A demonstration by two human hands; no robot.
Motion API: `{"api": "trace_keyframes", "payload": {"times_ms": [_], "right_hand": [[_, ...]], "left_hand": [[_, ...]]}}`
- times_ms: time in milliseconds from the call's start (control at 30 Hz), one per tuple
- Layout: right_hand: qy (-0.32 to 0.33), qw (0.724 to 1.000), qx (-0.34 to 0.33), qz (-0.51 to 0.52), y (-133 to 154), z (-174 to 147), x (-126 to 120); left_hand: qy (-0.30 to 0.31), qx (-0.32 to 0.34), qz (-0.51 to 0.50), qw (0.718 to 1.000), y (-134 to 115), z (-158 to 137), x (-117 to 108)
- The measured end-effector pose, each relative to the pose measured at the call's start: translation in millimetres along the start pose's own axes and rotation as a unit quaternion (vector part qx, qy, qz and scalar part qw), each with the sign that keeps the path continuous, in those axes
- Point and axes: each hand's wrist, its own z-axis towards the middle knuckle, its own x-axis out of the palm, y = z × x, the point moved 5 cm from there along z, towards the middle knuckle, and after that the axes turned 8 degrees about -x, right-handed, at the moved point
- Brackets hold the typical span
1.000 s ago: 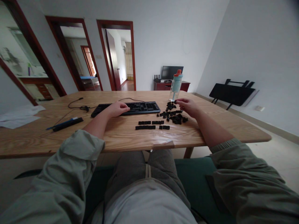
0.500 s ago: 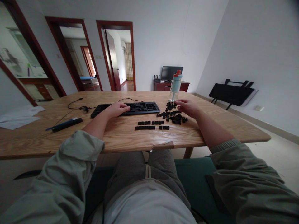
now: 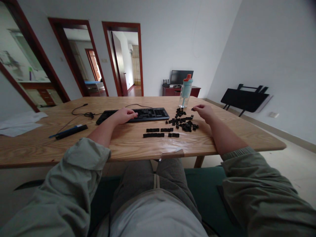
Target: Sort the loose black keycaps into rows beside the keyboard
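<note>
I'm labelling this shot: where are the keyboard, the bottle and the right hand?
Keyboard [image 3: 151,114]: head view, its top face.
Bottle [image 3: 186,91]: head view, its body.
Right hand [image 3: 204,111]: head view, its back.

Passage along bare strip between keyboard [image 3: 158,113] and key rows [image 3: 153,135]. Bottle [image 3: 185,93] obstructs behind loose keys [image 3: 188,126]; room right of right hand [image 3: 204,112].

The keyboard [image 3: 158,114] and keycaps [image 3: 153,135] look like matt plastic. The bench [image 3: 123,141] shows smooth, grained wood; the bottle [image 3: 187,89], clear plastic.
</note>
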Motion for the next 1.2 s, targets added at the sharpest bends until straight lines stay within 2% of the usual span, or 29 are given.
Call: {"api": "trace_keyframes", "payload": {"times_ms": [133,267,367,533,600,667,767,833,900,1033,1200], "right_hand": [[-0.007,0.991,0.019,-0.132,-22.9,8.5,-7.6],[0.056,0.979,0.059,-0.187,-40.7,13.5,-1.8],[0.086,0.973,0.058,-0.205,-41.2,13.6,1.1],[0.090,0.963,0.041,-0.250,-32.2,11.5,-1.4],[0.068,0.962,0.002,-0.265,-22.4,10.8,-0.1],[0.059,0.962,-0.068,-0.259,-7.5,9.5,8.1],[0.115,0.947,-0.171,-0.245,14.1,6.1,32.6],[0.159,0.932,-0.204,-0.253,21.8,5.0,48.4],[0.193,0.925,-0.199,-0.261,22.0,6.2,58.9],[0.239,0.927,-0.157,-0.244,11.7,9.7,65.7],[0.227,0.949,-0.107,-0.192,1.0,13.5,58.5]], "left_hand": [[-0.002,0.006,0.003,1.000,1.9,0.8,-0.2],[-0.002,0.007,0.005,1.000,4.3,2.5,0.0],[-0.004,0.004,0.001,1.000,3.9,2.5,-0.1],[-0.008,0.006,0.005,1.000,2.1,1.7,-0.5],[-0.006,0.012,0.005,1.000,2.4,2.3,-0.2],[-0.004,0.015,0.005,1.000,3.9,3.6,0.4],[-0.002,0.015,0.010,1.000,6.6,5.7,1.4],[0.000,0.018,0.009,1.000,7.1,6.4,2.1],[0.002,0.019,0.005,1.000,6.4,6.5,2.5],[-0.002,0.009,0.012,1.000,3.7,5.3,2.5],[-0.002,0.010,0.011,1.000,2.0,3.8,1.8]]}}
